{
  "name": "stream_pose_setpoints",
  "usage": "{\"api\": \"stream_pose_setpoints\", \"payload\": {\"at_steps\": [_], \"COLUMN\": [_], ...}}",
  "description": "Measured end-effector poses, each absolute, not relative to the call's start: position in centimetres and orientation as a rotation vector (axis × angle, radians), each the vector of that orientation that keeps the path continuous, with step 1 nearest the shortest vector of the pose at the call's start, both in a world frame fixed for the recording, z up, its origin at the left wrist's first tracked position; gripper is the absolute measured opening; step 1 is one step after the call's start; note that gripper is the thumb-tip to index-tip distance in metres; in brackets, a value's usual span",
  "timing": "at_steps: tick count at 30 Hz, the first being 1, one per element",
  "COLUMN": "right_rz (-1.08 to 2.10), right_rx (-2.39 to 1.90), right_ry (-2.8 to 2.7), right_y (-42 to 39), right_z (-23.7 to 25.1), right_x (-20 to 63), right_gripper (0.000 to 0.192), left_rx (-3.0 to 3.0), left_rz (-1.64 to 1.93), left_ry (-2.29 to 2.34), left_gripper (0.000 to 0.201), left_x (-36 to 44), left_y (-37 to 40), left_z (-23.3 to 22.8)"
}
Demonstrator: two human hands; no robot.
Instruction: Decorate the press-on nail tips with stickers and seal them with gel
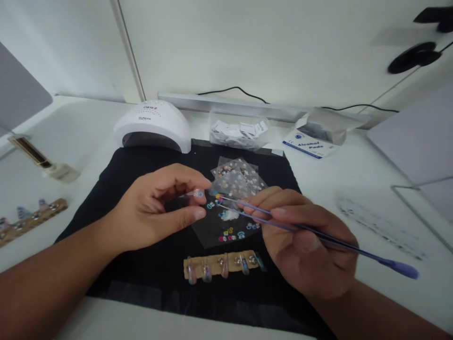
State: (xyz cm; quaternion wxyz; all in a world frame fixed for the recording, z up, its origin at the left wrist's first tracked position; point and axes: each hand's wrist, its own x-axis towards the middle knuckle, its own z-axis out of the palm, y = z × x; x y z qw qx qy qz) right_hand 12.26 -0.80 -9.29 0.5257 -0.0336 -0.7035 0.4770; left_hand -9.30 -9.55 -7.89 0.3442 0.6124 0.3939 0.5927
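While the left hand (159,208) hovers palm-inward over the black mat (116,189), its thumb and forefinger pinch a small artificial nail tip (197,193), the remaining fingers loosely curled beneath. The forearm enters from the lower left corner and lies low across the mat's edge. From the lower right comes the other forearm; the right hand (304,241) is closed around purple tweezers (318,233), which it holds like a pen, thumb pressed on top and the long handle trailing out past the wrist toward the right. The tweezers' tips sit just beside the nail tip, carrying a tiny coloured decal that is too small to make out.

Under the two hands lie clear sticker sheets (238,179) dotted with small coloured decals. Nearer the person, a tan strip (221,265) holds a row of painted nail tips; a second such strip (31,218) lies well apart at the left of the white table (354,174).

At the mat's far edge stands a white nail lamp (152,125), its lettering seen upside down and not clearly legible. To the right of it sits a clear bag of small sachets (238,132), and beyond that an open box (313,139) printed "Alcohol Pads" in blue.
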Motion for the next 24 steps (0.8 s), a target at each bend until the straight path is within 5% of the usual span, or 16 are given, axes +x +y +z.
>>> {"api": "stream_pose_setpoints", "payload": {"at_steps": [24], "right_rz": [1.185], "right_rx": [-0.007], "right_ry": [-1.704], "right_y": [-0.78], "right_z": [-9.05], "right_x": [11.99], "right_gripper": [0.026], "left_rx": [1.713], "left_rz": [1.418], "left_ry": [1.049], "left_gripper": [0.031], "left_x": [-9.22], "left_y": [-9.63], "left_z": [-7.49]}}
